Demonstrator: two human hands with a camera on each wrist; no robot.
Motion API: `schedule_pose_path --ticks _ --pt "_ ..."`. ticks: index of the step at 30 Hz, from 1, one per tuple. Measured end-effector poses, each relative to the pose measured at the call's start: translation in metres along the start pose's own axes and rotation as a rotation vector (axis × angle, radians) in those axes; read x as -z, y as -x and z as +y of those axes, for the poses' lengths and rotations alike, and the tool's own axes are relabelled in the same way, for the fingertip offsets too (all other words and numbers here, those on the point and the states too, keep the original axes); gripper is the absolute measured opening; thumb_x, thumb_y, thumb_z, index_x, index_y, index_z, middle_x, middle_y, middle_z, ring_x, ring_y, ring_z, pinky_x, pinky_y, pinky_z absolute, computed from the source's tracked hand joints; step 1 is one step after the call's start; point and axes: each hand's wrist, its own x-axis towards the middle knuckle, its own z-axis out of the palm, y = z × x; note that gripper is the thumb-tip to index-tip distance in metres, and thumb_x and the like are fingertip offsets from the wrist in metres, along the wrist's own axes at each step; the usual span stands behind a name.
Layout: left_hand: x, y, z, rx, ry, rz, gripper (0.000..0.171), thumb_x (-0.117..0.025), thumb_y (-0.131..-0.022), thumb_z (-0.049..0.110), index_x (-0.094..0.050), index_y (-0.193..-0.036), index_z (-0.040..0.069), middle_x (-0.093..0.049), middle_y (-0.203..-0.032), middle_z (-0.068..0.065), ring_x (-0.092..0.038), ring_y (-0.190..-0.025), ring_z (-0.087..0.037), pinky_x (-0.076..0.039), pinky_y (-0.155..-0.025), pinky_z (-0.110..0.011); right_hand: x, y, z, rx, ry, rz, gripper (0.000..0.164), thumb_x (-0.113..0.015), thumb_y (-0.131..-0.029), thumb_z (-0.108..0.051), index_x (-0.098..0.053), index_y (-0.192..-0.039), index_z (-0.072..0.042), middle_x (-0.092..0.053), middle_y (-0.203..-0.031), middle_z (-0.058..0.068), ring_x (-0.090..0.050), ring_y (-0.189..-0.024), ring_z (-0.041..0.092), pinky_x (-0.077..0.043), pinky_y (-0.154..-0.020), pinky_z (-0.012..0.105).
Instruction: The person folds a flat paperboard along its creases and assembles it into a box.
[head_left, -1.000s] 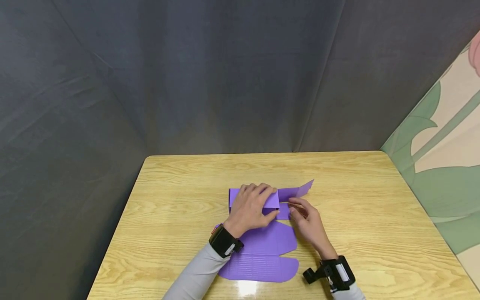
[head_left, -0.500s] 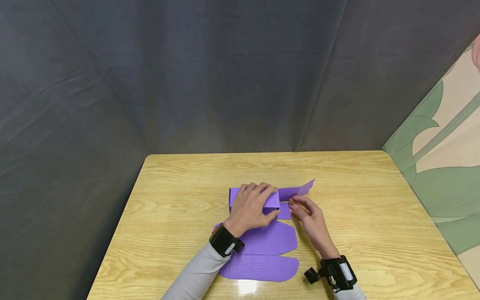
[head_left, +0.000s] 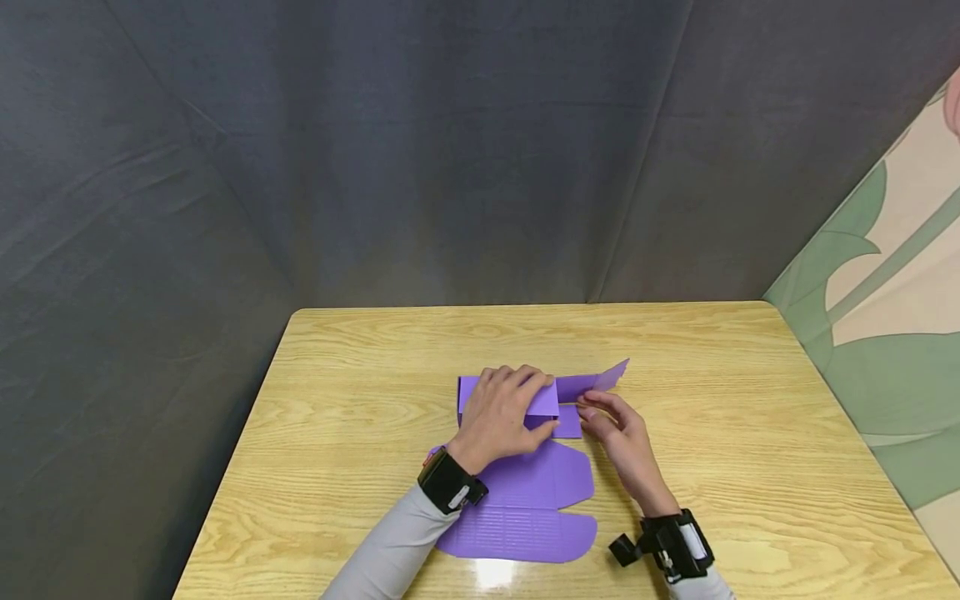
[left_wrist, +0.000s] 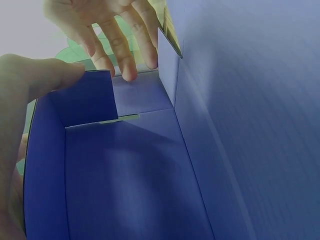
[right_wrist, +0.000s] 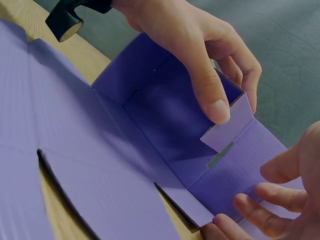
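On the tabletop, the left hand grips the purple cardboard box, thumb over a squared corner flap, probably to brace its side upright. Toward six o'clock spreads a ridged, round-cornered panel. At three o'clock, the right hand's loosely bent fingers look released beside a smooth end panel.

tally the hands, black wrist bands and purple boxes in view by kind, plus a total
Hands: 2 (left hand, right hand)
Black wrist bands: 2 (left wrist band, right wrist band)
Purple boxes: 1 (part-folded purple box)
Total: 5
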Motion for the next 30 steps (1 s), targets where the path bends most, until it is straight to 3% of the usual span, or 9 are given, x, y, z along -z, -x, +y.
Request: schedule_pose_path --ticks 15,30 --pt "0.0016 -0.0003 0.0011 0.008 0.008 -0.017 0.061 -0.077 -0.088 0.061 -0.065 -0.138 0.028 -0.068 -0.135 0.008 -0.067 -0.116 -0.021 -0.052 -0.098 -0.043 0.0026 0.0012 -0.004 0.016 -0.01 -0.031 0.036 -0.05 -0.112 -0.009 -0.055 -0.142 0.01 -0.055 -0.145 0.026 -0.068 -0.124 0.016 -0.059 -0.101 0.025" --pt "0.0009 -0.0001 0.0008 0.008 0.017 -0.009 0.061 -0.077 -0.088 0.06 -0.065 -0.138 0.028 -0.068 -0.134 0.007 -0.067 -0.117 -0.022 -0.052 -0.098 -0.043 -0.0038 0.0038 -0.008 0.031 -0.053 -0.068 0.037 -0.049 -0.113 -0.008 -0.053 -0.142 0.014 -0.053 -0.145 0.029 -0.07 -0.12 0.014 -0.056 -0.106 0.026"
